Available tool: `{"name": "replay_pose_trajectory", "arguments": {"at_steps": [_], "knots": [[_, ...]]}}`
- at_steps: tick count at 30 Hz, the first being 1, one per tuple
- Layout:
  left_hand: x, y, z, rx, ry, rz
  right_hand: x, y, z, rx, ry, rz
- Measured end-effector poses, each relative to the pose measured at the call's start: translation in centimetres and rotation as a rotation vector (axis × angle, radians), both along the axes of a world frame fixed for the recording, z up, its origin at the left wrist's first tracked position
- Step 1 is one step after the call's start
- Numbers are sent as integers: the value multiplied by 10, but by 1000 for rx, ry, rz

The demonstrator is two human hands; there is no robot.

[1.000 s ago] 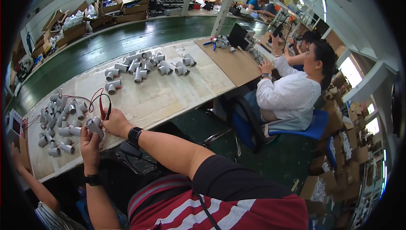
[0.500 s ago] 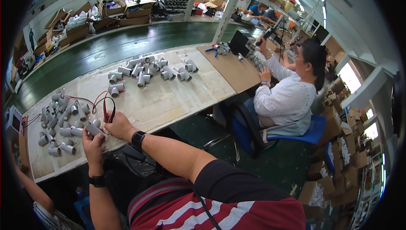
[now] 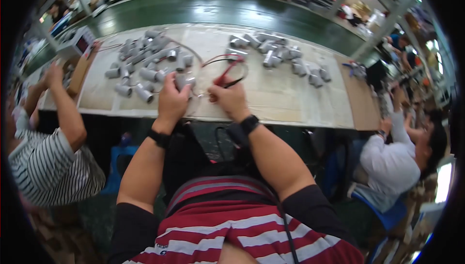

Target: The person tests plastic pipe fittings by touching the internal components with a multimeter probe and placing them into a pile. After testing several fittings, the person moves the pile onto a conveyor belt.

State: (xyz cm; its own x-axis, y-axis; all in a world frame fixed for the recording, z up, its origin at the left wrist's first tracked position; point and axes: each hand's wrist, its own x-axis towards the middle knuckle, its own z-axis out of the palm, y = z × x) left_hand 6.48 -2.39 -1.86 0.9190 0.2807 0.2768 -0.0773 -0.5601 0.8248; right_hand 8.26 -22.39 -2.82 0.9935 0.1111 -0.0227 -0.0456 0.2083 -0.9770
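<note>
My left hand (image 3: 173, 98) is closed on a grey tube-shaped part (image 3: 186, 81), held above the pale worktop near its front edge. To its right, my right hand (image 3: 229, 99) pinches a pair of red and black test leads (image 3: 222, 78). The leads loop up from the fingers, and the tips are blurred and partly hidden by the hand. A gap separates the two hands. Just beyond my left hand lies a heap of similar grey parts (image 3: 147, 46). Another group of grey parts (image 3: 271, 53) is spread at the far right of my hands.
A boxy meter (image 3: 80, 42) stands at the table's left end beside a cardboard piece (image 3: 83, 72). A green conveyor belt (image 3: 208, 7) runs behind the worktop (image 3: 290, 104). One person in stripes (image 3: 58, 167) sits at left, another in white (image 3: 390, 160) at right.
My view has swung left, bringing the meter and the striped person into fuller sight. My hands have moved apart; the grey part and leads stay held.
</note>
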Motion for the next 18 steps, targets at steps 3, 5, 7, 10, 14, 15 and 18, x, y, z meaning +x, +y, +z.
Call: {"name": "replay_pose_trajectory", "arguments": {"at_steps": [3, 5, 7, 10, 14, 15, 18], "knots": [[6, 10, 11, 253, -85, -13, -2, -2, 13, 58, 69, 3], [10, 11, 46, 522, 136, -18, 6, -10, 13, 18, 61, 4], [15, 11, 55, 659, 248, -8, 21, -20, 21, -234, -87, -10], [26, -15, 51, 723, -82, -284, 55, -43, 44, -931, -518, -82], [70, -89, 38, 749, -32, -517, 79, -62, 121, -1298, -605, -32], [92, -102, 25, 743, -35, -526, 83, -69, 137, -1343, -603, -11], [145, -123, -11, 719, -691, -380, 88, -84, 156, -1438, -571, 40]]}}
